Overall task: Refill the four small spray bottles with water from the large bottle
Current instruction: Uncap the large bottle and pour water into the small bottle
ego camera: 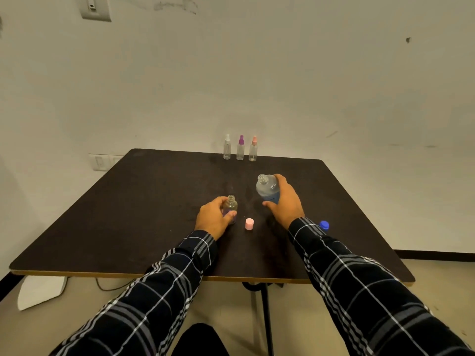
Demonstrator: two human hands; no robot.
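Observation:
My left hand (212, 219) grips a small clear spray bottle (230, 204) with its top off, standing upright on the dark table (154, 201). Its pink cap (249, 224) stands on the table just to the right. My right hand (285, 201) holds the large open water bottle (266, 187) with a blue label, upright at the table's middle. The bottle's blue cap (324, 225) lies beside my right sleeve. Three more small spray bottles stand capped in a row at the far edge: one white-topped (227, 147), one purple-topped (240, 148), one pink-topped (253, 149).
A pale wall rises right behind the table's far edge. A wall switch plate (100, 162) sits left of the table. On the floor at the lower left lies a white object (41, 291) with a cable. A dark table leg (267, 319) stands near my knees.

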